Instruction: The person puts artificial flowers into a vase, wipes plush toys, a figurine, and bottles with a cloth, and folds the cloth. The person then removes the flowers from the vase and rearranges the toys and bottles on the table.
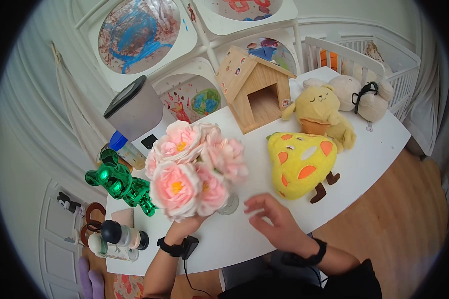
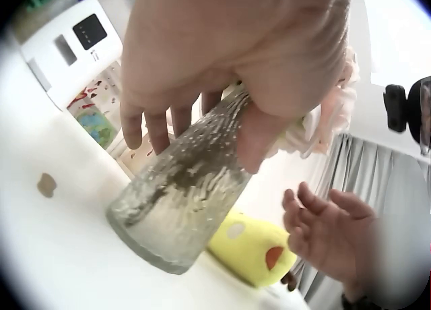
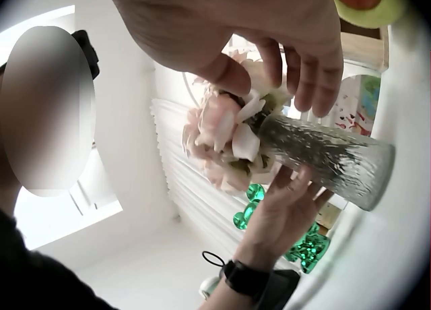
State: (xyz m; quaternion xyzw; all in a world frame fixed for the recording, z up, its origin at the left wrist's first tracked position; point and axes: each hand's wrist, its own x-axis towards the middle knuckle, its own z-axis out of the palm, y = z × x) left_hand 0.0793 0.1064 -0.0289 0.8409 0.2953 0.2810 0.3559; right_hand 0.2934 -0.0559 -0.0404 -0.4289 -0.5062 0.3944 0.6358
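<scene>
Your left hand (image 2: 229,60) grips the clear glass vase (image 2: 178,192) high up, thumb on one side and fingers on the other. Large pink flowers (image 1: 199,172) fill the top of it and hide part of that hand in the head view. Your right hand (image 1: 279,226) is just beside the vase, apart from it — its fingers relaxed and slightly bent. You have the vase near the middle of the worktop's (image 1: 217,244) near edge; whether its base touches down, you cannot tell. To its right lies a yellow plush (image 1: 304,159) with orange spots. Toward the left edge you have a shiny green bear figure (image 1: 117,182), with a black-capped bottle (image 1: 129,236) at the near left corner — and a wooden house (image 1: 249,84) along the far edge.
</scene>
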